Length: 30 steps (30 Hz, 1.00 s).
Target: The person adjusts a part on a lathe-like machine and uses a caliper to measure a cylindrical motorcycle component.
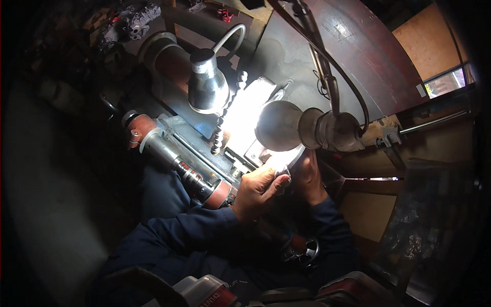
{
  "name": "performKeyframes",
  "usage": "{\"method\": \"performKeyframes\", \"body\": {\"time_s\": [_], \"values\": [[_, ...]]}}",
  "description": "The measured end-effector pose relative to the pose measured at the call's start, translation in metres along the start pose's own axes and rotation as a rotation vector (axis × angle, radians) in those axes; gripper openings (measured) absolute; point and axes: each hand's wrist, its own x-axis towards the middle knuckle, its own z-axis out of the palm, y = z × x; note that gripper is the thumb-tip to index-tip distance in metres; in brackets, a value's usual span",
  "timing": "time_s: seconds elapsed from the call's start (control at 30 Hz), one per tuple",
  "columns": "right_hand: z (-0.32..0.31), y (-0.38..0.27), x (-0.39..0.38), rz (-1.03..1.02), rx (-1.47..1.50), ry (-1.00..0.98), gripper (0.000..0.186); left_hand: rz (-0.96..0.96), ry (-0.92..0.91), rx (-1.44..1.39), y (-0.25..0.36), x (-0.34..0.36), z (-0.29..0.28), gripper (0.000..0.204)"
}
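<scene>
Under the glare of two lamps, my left hand (254,191) is closed, its thumb and fingers pressed together at a small crumpled greyish thing (284,175), too washed out to name. Close by on the right is my right hand (310,179). Its fingers are lost behind the lamp head and in the bright light, so its grip is hidden. Both hands are in front of a brightly lit machine part (250,115), whose detail is burnt out. A segmented coolant hose (219,134) hangs just left of that part.
A shiny lamp (207,87) on a bent neck stands left of the work. The larger lamp head (279,125) hangs low over my right hand from a jointed arm. A metal cylinder with red ends (171,156) lies along the machine's left side. Grey metal parts (135,24) sit far left.
</scene>
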Motion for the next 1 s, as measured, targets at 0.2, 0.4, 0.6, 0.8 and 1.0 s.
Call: {"method": "performKeyframes", "body": {"time_s": [0.2, 0.4, 0.6, 0.8, 1.0], "values": [[-0.002, -0.027, 0.019, 0.692, 1.562, -0.137, 0.046, 0.077, 0.033, 0.033, -0.011, 0.002, 0.002, 0.015], [0.000, -0.014, 0.019, 0.523, 0.834, -0.191, 0.038, 0.115, 0.050, 0.067, -0.009, 0.002, 0.002, 0.014], [-0.002, -0.023, 0.013, 0.234, 0.491, 0.056, 0.042, 0.153, 0.071, 0.047, -0.011, 0.003, 0.006, 0.021], [0.006, -0.013, 0.008, 0.740, 1.665, -0.203, 0.046, 0.100, 0.080, 0.008, -0.006, 0.001, 0.008, 0.019], [0.010, 0.023, -0.007, 0.171, 0.281, -0.097, 0.040, 0.092, 0.060, 0.067, -0.003, 0.002, 0.004, 0.013]]}}
